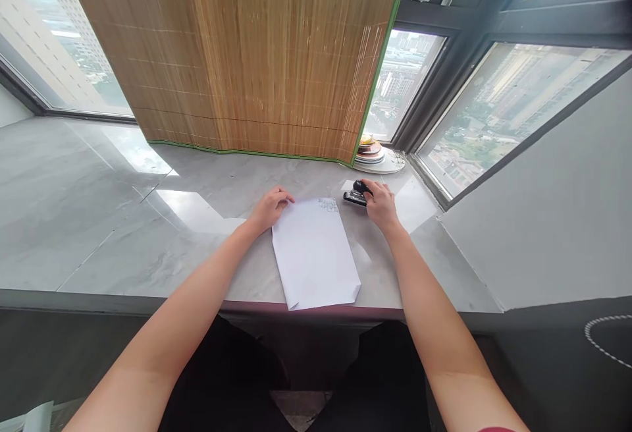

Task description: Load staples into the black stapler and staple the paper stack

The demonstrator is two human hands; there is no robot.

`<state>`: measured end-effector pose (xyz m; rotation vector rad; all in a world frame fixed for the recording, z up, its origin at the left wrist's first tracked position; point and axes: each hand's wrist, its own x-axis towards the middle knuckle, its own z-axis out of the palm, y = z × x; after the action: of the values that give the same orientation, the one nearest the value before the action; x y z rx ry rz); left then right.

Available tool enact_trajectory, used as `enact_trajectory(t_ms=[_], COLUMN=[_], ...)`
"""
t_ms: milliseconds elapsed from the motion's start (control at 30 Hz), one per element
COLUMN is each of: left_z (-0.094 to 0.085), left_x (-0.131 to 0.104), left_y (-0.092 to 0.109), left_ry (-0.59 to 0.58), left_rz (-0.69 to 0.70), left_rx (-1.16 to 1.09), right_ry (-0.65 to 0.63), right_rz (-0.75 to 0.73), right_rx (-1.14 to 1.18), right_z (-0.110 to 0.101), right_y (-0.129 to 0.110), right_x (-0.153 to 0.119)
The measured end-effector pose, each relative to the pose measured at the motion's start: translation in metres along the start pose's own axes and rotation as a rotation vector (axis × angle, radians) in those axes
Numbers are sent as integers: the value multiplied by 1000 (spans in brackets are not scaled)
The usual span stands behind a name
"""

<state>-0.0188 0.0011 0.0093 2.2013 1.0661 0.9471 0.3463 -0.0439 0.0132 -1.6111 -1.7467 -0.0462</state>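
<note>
White sheets of paper (316, 254) lie on the grey marbled ledge in front of me, with small dark writing or print at the top right corner. The near corners look folded or curled, and the near edge reaches the ledge's front. At the paper's top left corner rests my left hand (272, 208), its fingers bent over the edge; whether they pinch it is hard to see. To the right of the paper, my right hand (381, 205) is closed around the rear of a black stapler (355, 196), which sits on the ledge apart from the paper.
A bamboo blind (257, 56) with green edging hangs down behind the ledge (113, 234). Stacked plates (380, 161) stand in the back right corner by the windows (518, 109). A white wall (543, 201) borders the ledge on the right.
</note>
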Motion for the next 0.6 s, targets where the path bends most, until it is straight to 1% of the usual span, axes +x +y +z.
enact_trajectory(t_ms=[133,233,367,467,533,567,600], left_z=[-3,-1,1,2,5,8,12], left_x=[-1,0,2,0,-2,-3,-5], left_y=[4,2,-2,3,11,15,19], left_ry=[111,148,142,149,142,112,58], left_rz=[-17,-27,-49,-71,-34,1,43], left_rx=[-70,-83,-32,106,219,257,275], right_ry=[-148,-224,-256,-272,-288,-296,-305], right_rz=[-16,-56,-134,-160,-172,-180,-189], right_rx=[-5,20,95,130,140,145,151], right_z=[0,-1,0,0,0,0,0], right_y=[-3,-12,-22,-29,-33,-35,-38], right_x=[-2,-2,-3,-4,-5,-5,-6])
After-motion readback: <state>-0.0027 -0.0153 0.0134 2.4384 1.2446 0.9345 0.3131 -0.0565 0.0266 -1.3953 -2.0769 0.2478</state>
